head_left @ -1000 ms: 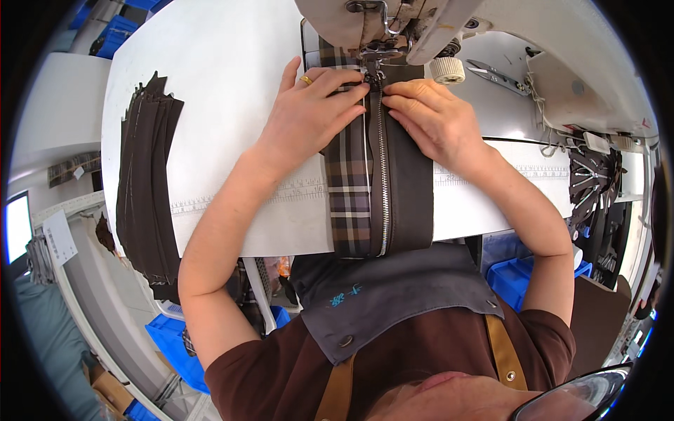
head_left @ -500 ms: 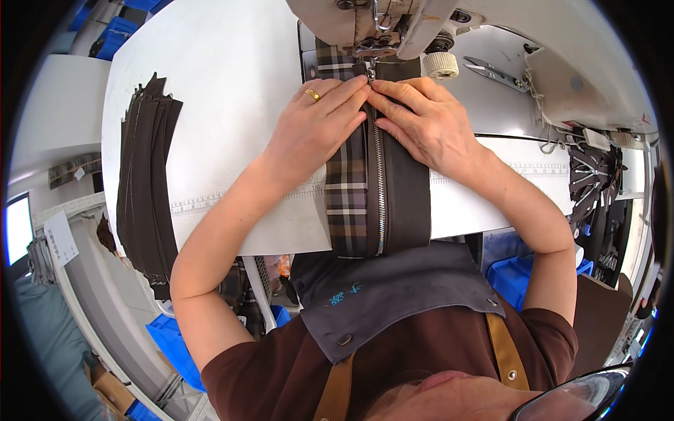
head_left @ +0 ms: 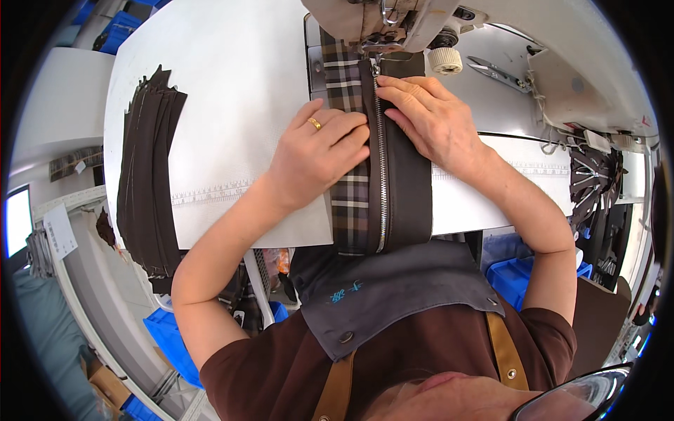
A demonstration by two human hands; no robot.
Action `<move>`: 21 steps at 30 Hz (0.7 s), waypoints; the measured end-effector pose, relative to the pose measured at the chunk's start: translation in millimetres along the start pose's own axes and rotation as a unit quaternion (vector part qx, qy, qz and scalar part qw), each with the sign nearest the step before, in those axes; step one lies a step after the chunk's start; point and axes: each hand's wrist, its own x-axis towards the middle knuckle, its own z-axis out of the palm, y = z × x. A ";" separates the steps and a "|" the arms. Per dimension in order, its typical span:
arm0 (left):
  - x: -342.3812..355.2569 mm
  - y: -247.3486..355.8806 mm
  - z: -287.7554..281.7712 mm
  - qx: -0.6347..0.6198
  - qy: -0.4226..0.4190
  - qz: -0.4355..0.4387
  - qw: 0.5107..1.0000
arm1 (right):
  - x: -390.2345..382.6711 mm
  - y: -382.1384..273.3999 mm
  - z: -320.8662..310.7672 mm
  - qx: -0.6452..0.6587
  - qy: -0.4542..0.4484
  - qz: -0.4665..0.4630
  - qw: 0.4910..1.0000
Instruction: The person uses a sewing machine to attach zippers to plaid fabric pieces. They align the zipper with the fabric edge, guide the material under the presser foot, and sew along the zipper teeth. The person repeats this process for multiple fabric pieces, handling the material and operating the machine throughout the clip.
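A long fabric panel with a metal zipper (head_left: 382, 175) down its middle lies lengthwise under the sewing machine head (head_left: 404, 21). Left of the zipper is plaid cloth (head_left: 349, 203); to its right runs a plain dark strip (head_left: 411, 196). The zipper's slider sits near the presser foot. My left hand (head_left: 316, 151), a gold ring on one finger, is curled over the plaid cloth with fingertips at the dark zipper tape, closed on that edge. My right hand (head_left: 435, 119) rests on the dark strip, fingers stretched to the zipper teeth just below the slider.
A stack of dark fabric strips (head_left: 147, 175) lies at the left of the white table (head_left: 232, 105). Thread snips (head_left: 498, 74) lie right of the machine. Several zippers (head_left: 590, 172) hang at the right edge. Blue bins (head_left: 509, 277) stand below the table.
My left hand has drawn back from the slider toward me and curled at the zipper's left edge. My right hand stays near the slider, which is now uncovered.
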 end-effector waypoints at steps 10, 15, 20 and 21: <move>-5.6 5.1 -0.9 -0.050 -0.014 -0.028 0.998 | 1.0 -0.3 0.0 -0.026 -0.027 -0.014 0.999; 14.5 -24.2 12.5 -0.039 0.037 -0.060 0.997 | 0.9 -0.3 2.4 -0.024 -0.018 -0.017 0.999; 17.1 -31.6 19.5 0.055 0.003 -0.026 0.998 | 0.3 -0.9 2.4 -0.028 -0.020 -0.015 0.999; 17.0 -30.4 19.2 0.058 -0.001 -0.028 0.998 | -0.1 -0.8 2.2 -0.029 -0.020 -0.015 0.999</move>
